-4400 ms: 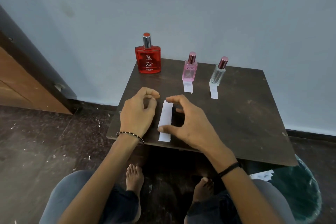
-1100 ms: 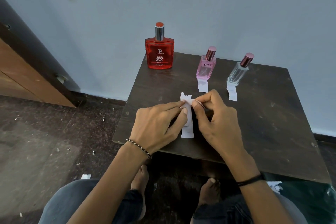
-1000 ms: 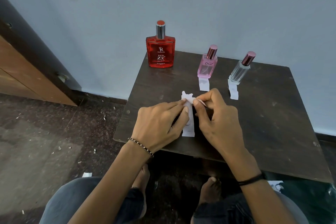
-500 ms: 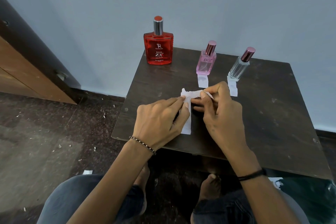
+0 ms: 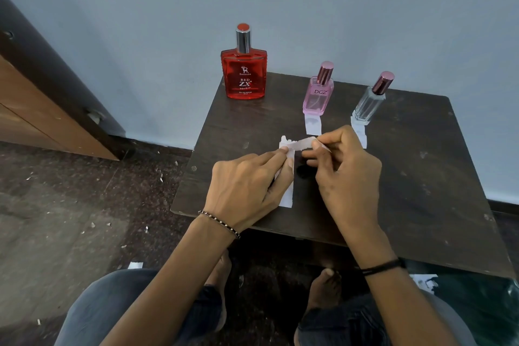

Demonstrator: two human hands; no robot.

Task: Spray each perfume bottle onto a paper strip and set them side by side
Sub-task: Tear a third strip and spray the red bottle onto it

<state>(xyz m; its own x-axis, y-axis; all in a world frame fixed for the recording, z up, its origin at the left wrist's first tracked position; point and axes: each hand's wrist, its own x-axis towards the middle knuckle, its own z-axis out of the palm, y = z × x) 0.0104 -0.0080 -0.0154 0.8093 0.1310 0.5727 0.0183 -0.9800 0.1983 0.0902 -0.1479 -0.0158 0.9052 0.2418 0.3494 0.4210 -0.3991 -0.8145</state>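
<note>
While the right hand (image 5: 346, 174) pinches the torn top flap of the paper strip (image 5: 289, 196) between thumb and forefinger, the left hand (image 5: 244, 191) presses the strip flat on the table (image 5: 421, 177). This looks like tearing a strip for the red bottle (image 5: 243, 73). Next comes a clean pull. Its long axis runs toward the wall.

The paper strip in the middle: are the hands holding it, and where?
Yes. The left hand pins the paper strip to the table, while the right hand pinches its torn upper end.
</note>
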